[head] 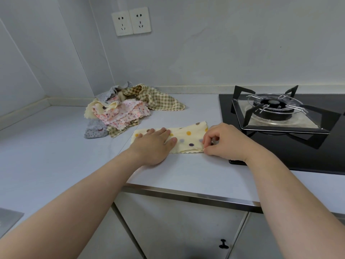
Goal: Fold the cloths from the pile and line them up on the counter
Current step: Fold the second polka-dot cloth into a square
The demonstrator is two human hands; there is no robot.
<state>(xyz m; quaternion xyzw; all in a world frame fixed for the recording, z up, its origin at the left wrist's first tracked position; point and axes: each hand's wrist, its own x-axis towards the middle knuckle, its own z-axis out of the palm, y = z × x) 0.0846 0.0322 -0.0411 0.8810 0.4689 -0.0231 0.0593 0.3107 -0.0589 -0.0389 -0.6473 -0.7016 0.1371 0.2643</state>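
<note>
A cream cloth with coloured dots [188, 136] lies folded into a long strip on the white counter [56, 146], in front of me. My left hand [155, 144] rests flat on the strip's left half, fingers straight. My right hand [222, 142] pinches the strip's right end between thumb and curled fingers, next to the hob. The pile of cloths [127, 109] sits behind and to the left: a pink dotted one on top, a green checked one at the right, grey and cream ones beneath.
A black gas hob [280, 146] with a burner and pan support [274, 109] fills the counter's right side. Two wall sockets [131, 21] are above the pile. The counter's metal front edge [186, 196] runs over cabinet doors. A grey corner shows at bottom left.
</note>
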